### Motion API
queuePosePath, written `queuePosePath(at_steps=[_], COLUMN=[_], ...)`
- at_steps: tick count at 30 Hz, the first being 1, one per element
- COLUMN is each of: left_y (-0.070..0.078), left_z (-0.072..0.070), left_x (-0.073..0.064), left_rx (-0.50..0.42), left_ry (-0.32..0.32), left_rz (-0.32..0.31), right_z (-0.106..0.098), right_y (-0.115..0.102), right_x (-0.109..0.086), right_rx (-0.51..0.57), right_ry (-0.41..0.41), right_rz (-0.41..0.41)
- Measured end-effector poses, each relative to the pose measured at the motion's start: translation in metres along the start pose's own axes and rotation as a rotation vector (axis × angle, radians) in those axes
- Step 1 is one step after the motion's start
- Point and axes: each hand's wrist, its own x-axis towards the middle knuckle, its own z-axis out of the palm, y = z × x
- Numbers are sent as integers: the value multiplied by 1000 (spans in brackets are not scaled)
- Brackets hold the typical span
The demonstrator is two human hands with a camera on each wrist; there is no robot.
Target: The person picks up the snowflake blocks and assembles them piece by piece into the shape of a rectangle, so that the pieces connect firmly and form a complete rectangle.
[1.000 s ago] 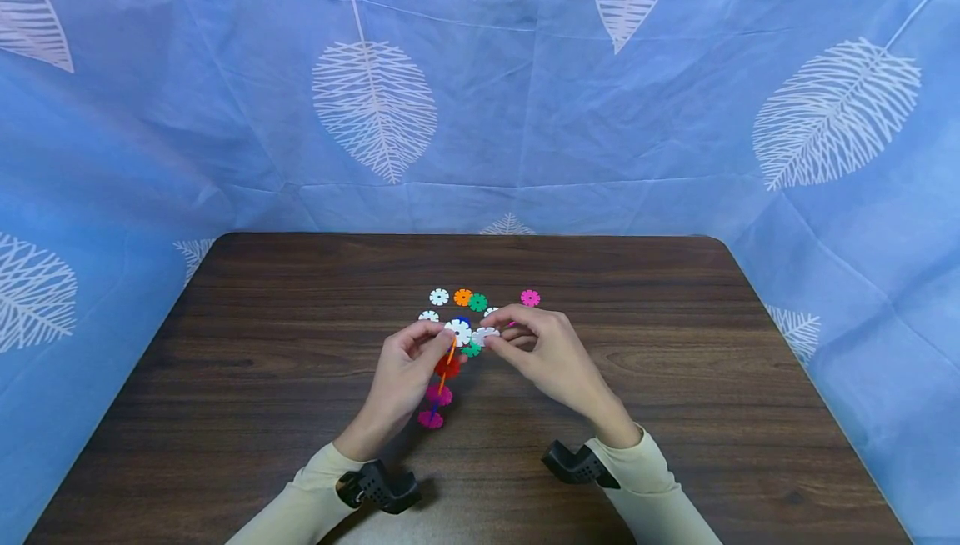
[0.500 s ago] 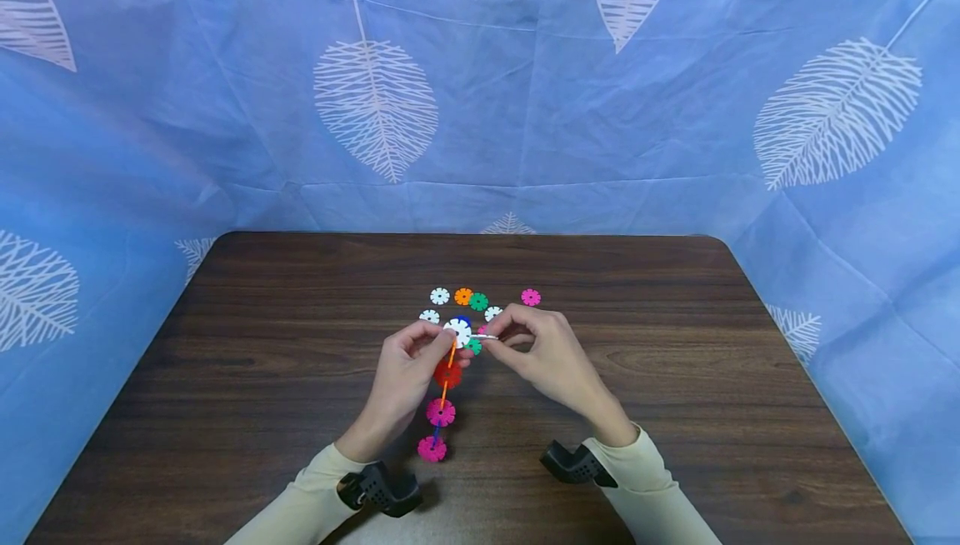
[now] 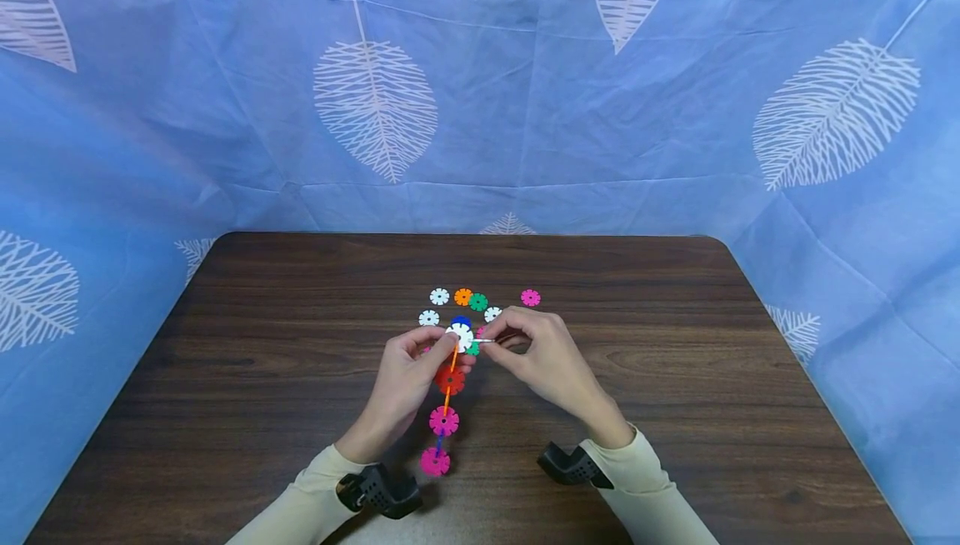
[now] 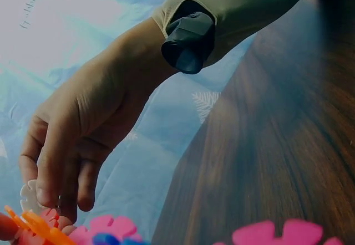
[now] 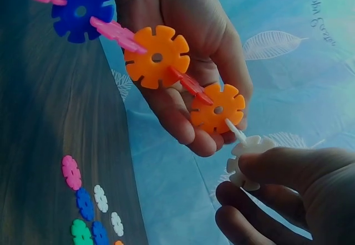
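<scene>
In the head view my left hand (image 3: 401, 374) pinches the upper end of a chain of slotted snowflake discs at a white disc (image 3: 461, 337). Below it a red disc (image 3: 451, 379) and pink discs (image 3: 435, 462) trail toward the body, linked by discs seen edge-on. My right hand (image 3: 543, 357) grips a second white disc (image 5: 252, 156) between thumb and fingers. In the right wrist view, this disc meets the edge of the chain's white disc (image 5: 236, 129), which joins an orange disc (image 5: 218, 109). Fingers of the left hand curl behind the chain.
Loose snowflake discs lie on the brown table (image 3: 637, 295) beyond the hands, among them white (image 3: 439, 297), orange (image 3: 462, 297), green (image 3: 478, 302) and pink (image 3: 530, 297) ones. A blue leaf-print cloth (image 3: 480, 112) hangs behind the table.
The chain's lower end has swung down toward the body and stretched out straighter. The right hand's white disc has turned from facing the head camera to edge-on. Both hands have barely shifted.
</scene>
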Motion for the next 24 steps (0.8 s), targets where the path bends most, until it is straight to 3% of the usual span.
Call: queuePosePath(at_steps=[5, 24], left_y=[-2, -6], left_z=[-2, -2], left_x=[0, 0], left_rx=[46, 28], left_ry=[-15, -3], left_rz=[1, 20], right_z=[2, 9], right_y=[1, 5], right_x=[-1, -1], right_rx=[-30, -63], right_ry=[6, 39], right_rz=[-10, -48])
